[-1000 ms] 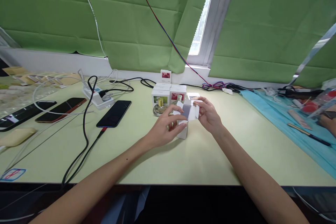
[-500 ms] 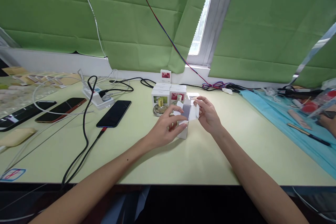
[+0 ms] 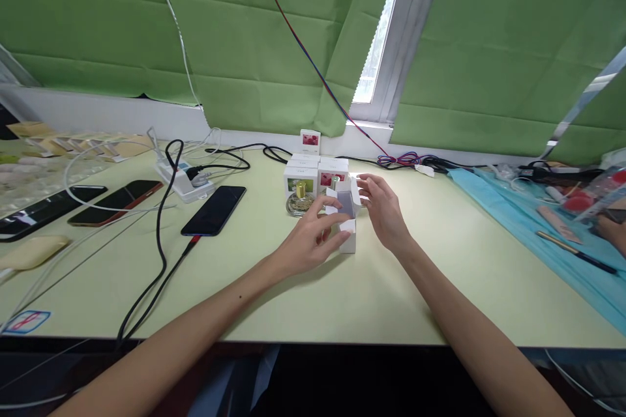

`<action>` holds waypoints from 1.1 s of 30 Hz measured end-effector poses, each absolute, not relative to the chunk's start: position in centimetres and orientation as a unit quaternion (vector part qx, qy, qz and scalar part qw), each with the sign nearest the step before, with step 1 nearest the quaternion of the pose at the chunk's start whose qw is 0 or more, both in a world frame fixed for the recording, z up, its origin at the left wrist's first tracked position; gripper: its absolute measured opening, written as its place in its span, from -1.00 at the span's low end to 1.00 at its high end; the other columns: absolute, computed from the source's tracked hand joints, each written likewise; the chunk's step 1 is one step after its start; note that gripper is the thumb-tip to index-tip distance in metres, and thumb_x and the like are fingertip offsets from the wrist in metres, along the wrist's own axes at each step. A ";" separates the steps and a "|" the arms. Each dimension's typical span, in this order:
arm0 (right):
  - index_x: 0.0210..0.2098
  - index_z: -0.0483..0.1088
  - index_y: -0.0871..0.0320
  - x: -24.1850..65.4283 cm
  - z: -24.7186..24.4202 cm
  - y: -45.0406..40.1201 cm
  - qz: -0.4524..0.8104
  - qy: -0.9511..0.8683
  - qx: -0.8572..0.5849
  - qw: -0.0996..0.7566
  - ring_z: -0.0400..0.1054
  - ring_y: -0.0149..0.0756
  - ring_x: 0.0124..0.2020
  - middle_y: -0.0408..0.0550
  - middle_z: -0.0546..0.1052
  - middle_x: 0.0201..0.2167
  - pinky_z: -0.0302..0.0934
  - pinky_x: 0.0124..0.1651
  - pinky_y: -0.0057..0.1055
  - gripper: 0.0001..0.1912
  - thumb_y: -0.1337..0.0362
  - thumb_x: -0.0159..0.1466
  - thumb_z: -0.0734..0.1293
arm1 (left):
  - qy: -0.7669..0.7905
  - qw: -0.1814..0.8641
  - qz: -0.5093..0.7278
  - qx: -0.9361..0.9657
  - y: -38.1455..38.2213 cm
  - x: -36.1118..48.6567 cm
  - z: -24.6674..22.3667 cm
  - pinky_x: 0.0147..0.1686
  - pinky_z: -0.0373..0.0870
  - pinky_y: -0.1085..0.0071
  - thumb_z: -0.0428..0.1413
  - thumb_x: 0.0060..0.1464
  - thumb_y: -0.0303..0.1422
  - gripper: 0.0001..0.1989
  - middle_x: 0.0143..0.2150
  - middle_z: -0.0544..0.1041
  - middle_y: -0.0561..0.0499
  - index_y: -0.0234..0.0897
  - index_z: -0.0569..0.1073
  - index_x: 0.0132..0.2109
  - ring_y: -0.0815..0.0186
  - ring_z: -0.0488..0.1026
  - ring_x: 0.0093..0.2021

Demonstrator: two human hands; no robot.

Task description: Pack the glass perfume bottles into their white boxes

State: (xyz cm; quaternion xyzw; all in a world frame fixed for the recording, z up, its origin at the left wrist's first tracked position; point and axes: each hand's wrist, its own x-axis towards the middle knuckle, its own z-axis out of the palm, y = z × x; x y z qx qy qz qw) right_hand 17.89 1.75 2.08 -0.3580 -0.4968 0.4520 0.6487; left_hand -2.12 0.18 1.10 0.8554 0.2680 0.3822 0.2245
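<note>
An upright white box (image 3: 348,242) with its top flaps open stands on the pale table (image 3: 274,309). My left hand (image 3: 313,238) holds it from the left, thumb and fingers at its upper edge. On the right, my right hand (image 3: 384,208) is beside the opening with its fingers apart, close to the raised flap. Behind the box, a round glass bottle with a gold cap (image 3: 300,189) stands before a white box with a green picture (image 3: 300,174). A second bottle, partly hidden, is before a white box with a red picture (image 3: 334,166).
Left are a black phone (image 3: 214,210) on a cable, a power strip (image 3: 183,179) and two more phones. Blue cloth (image 3: 518,208) with a pen (image 3: 577,251) covers the right side, where another person's hand (image 3: 613,231) shows. Cables run along the back wall.
My right hand has let go of the flap and its fingers have spread. The box now stands slightly further right, with its flap more upright. My left hand is still at the box.
</note>
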 end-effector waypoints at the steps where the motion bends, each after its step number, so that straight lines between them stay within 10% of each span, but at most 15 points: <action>1: -0.03 0.42 -0.01 18.0 1.9 1.8 0.443 -0.519 -0.356 0.639 0.40 -0.25 -0.06 -0.05 0.52 -0.02 0.28 0.02 -0.29 -0.56 -0.11 0.22 0.43 | 0.270 0.227 0.377 0.857 0.2 -2.1 1.1 -0.33 0.46 0.39 0.05 0.36 -0.16 -0.72 0.16 0.29 -0.11 -0.20 0.50 0.04 0.55 0.30 -0.46; 11: 0.38 0.04 -0.11 18.2 1.5 1.5 0.387 -0.710 -0.347 0.475 0.22 0.04 0.33 0.11 0.38 0.23 0.01 0.40 0.11 0.00 -0.17 0.11 0.52 | 0.283 0.216 0.331 0.874 0.2 -1.9 0.5 -0.30 0.49 0.34 0.03 0.36 -0.12 -0.71 0.15 0.27 -0.09 -0.13 0.51 0.04 0.49 0.32 -0.41; 25: 0.42 -0.03 -0.17 18.9 2.4 0.9 0.384 -0.745 -0.367 0.403 0.39 -0.11 -0.04 0.03 0.41 0.10 0.29 0.10 -0.05 -0.10 -0.06 0.24 0.46 | 0.295 0.241 0.306 0.873 -0.1 -1.9 0.7 -0.27 0.57 0.32 0.00 0.37 -0.08 -0.66 0.30 0.19 -0.12 -0.03 0.46 0.16 0.43 0.42 -0.31; 33: 0.34 0.09 -0.07 18.7 2.4 0.9 0.409 -0.709 -0.363 0.444 0.36 -0.06 0.08 0.04 0.45 0.04 0.26 0.16 -0.07 -0.24 -0.09 0.27 0.40 | 0.298 0.259 0.303 0.868 0.0 -1.9 0.4 -0.26 0.61 0.29 0.02 0.35 -0.09 -0.58 0.41 0.12 -0.16 0.03 0.36 0.28 0.40 0.48 -0.30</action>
